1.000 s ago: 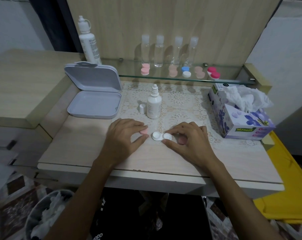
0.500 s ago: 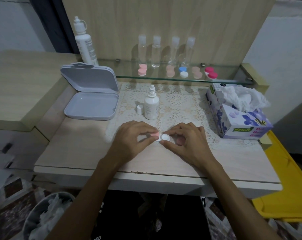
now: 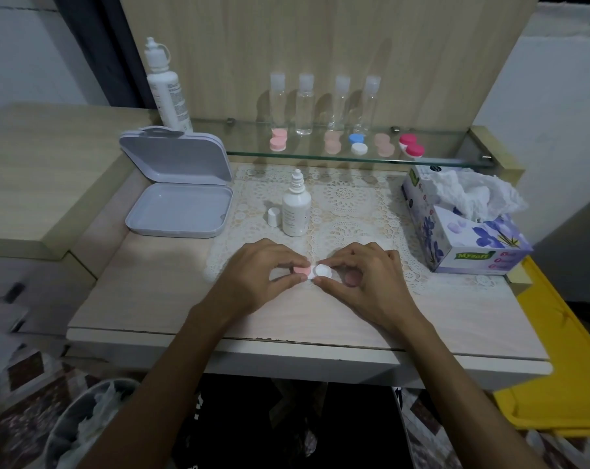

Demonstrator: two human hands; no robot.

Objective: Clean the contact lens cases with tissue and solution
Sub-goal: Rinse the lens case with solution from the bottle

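- Pinched between thumb and forefinger of my left hand [image 3: 253,275]: one pink cap [image 3: 302,269], held at the left well of the contact lens case [image 3: 315,271] so that I can seat or turn it; whether it is threaded on yet I cannot tell.
- Right hand [image 3: 364,277]: fingertips pinch the white end of the same case and press it to the table [image 3: 144,299], which I judge keeps it from spinning under the cap.
- Case position: on the near edge of the lace mat [image 3: 347,201], between both hands, close to me for fine finger work.
- Small solution bottle [image 3: 296,208]: upright just behind my hands, its loose white cap [image 3: 273,217] standing beside it, left off so the nozzle is ready.
- Tissue box [image 3: 462,225]: at my right, a sheet pulled up for a quick one-handed take.
- Grey hinged box [image 3: 181,194]: open at the left rear, lid propped up.
- Glass shelf [image 3: 439,157]: more lens cases in pink, blue-and-white and red, four clear bottles behind them, kept apart from the one in hand.
- Large white bottle [image 3: 165,86]: upright at the shelf's left end.
- Bin [image 3: 83,431]: below the table edge at left, holding crumpled white paper.
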